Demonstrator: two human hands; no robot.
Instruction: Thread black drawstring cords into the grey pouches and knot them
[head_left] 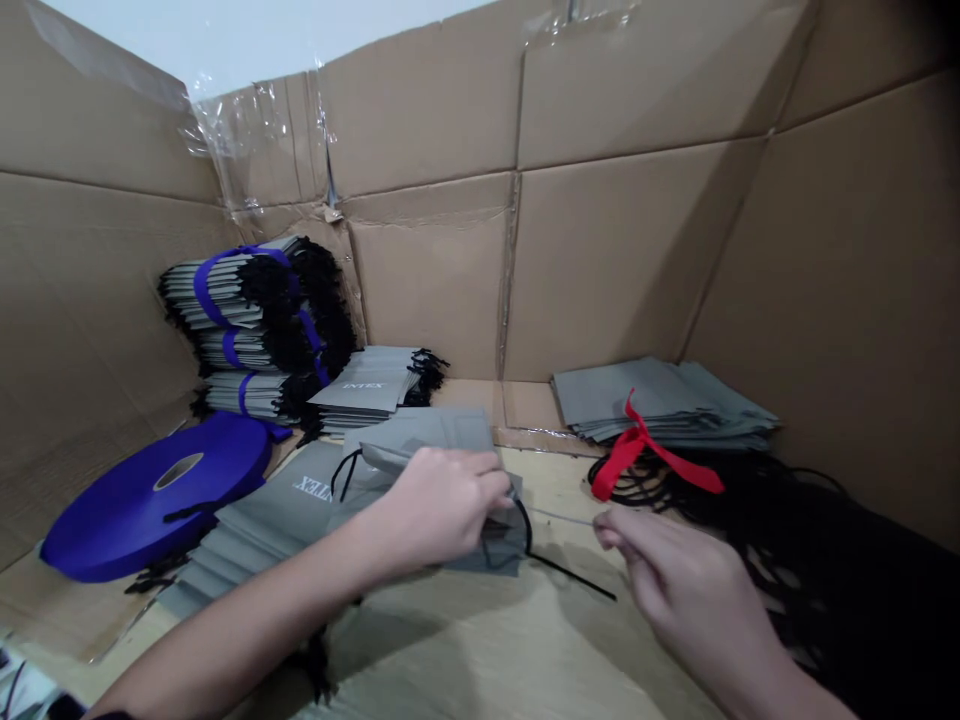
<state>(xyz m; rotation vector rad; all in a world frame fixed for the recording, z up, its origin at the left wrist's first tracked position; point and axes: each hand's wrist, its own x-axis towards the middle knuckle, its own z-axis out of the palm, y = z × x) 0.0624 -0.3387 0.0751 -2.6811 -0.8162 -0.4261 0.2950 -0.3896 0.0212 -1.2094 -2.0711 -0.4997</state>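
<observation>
My left hand (454, 500) is closed on the edge of a grey drawstring pouch (499, 555), fingers curled over its top. A black cord (570, 577) comes out by these fingers, its free end pointing right over the table. To the right, my right hand (675, 570) is closed, thumb and finger pinching a thin wire-like tool (566, 517). The tool runs left toward the pouch; its far end is hidden at my left hand. Under and left of my left forearm lies a fanned row of grey pouches (277, 510) with white lettering, the front one partly covered.
A blue ribbon roll (120, 510) lies at left, before ribbon-tied pouch bundles (225, 290). More pouches (367, 385) are stacked at the back. At right are flat grey pieces (637, 395) and black cords (847, 560) with a red tie (626, 460). Cardboard walls (427, 110) enclose the table.
</observation>
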